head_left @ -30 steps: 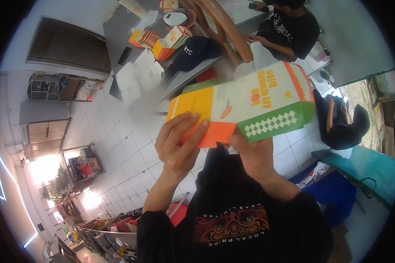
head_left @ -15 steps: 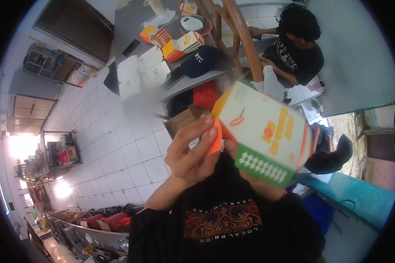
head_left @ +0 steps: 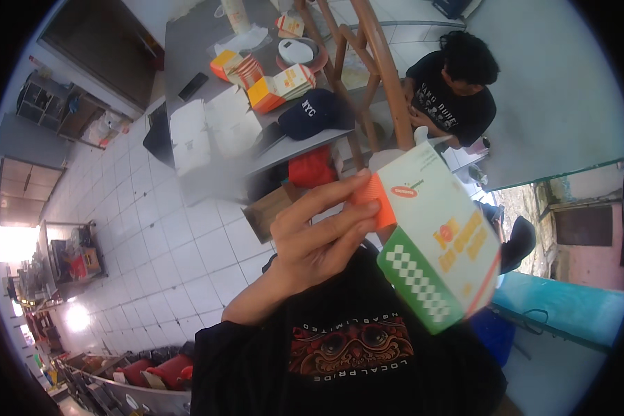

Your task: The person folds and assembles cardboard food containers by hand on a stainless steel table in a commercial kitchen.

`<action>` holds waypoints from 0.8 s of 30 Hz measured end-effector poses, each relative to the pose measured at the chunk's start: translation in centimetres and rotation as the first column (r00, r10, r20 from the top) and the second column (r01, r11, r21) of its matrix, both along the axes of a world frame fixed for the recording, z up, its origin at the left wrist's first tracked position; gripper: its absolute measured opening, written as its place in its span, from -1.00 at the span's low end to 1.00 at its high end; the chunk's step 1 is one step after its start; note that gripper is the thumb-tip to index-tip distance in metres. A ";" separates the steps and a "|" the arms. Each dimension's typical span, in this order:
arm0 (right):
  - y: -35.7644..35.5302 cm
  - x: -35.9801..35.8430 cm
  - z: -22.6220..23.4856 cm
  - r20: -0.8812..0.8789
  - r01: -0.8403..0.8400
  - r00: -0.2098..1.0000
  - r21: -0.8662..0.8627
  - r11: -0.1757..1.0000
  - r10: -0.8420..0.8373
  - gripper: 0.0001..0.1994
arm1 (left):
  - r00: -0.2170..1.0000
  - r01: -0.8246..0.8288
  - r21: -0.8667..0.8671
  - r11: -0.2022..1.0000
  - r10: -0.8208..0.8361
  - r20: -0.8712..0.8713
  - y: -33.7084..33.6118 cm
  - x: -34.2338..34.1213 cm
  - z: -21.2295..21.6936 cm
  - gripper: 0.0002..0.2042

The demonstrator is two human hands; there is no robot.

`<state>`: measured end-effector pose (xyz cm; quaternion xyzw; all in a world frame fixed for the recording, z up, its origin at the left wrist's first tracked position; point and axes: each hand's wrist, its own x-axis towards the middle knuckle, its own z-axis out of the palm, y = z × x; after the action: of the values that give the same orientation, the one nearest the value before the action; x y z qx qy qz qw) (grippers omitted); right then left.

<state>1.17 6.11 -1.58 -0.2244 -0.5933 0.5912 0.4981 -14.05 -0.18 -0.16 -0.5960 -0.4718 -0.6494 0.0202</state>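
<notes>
In front of my chest is a folding carton box [head_left: 440, 229], white with yellow lettering, a green checkered side and an orange flap. My left hand [head_left: 322, 232] pinches the orange flap between fingers and thumb at the box's left end. The box is tilted, its green side facing down and to the left. My right hand is hidden behind the carton, so its fingers cannot be made out.
Ahead stands a grey table [head_left: 284, 156] with white flattened cartons [head_left: 211, 128], a dark cap [head_left: 308, 114], stacked yellow-and-orange cartons [head_left: 281, 89] and a phone [head_left: 193, 86]. A wooden chair [head_left: 378, 62] and a seated person [head_left: 457, 90] are at the right. An open brown box [head_left: 270, 211] sits below the table.
The carton has moved right and turned so its green side slants more steeply. My left hand has shifted right with the flap. My right thumb and wrist have gone out of sight behind the carton.
</notes>
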 end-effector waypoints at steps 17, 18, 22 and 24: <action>-1.2 -0.3 0.8 -0.181 0.072 0.979 -0.134 0.988 -0.096 -0.56 | 0.953 0.269 -0.040 0.962 -0.260 0.158 -0.1 -1.9 4.3 -0.80; -1.6 -0.4 1.1 -0.163 0.065 0.983 -0.093 0.994 -0.080 -0.56 | 0.948 0.298 -0.028 0.954 -0.293 0.120 -0.2 -2.3 4.3 -0.80; -2.5 -1.7 1.8 -0.089 0.011 0.996 0.020 1.000 -0.009 -0.55 | 0.925 0.327 -0.005 0.945 -0.319 0.209 -1.2 -3.2 4.2 -0.77; -2.8 -2.8 1.4 -0.060 -0.010 0.998 0.043 0.999 0.013 -0.55 | 0.926 0.339 -0.026 0.941 -0.328 0.187 -2.1 -4.3 4.5 -0.77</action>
<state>-1.59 3.31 -0.23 -0.1925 -0.5917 0.5878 0.5170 -18.37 -2.23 4.37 -0.6068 -0.3821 -0.6806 -0.1502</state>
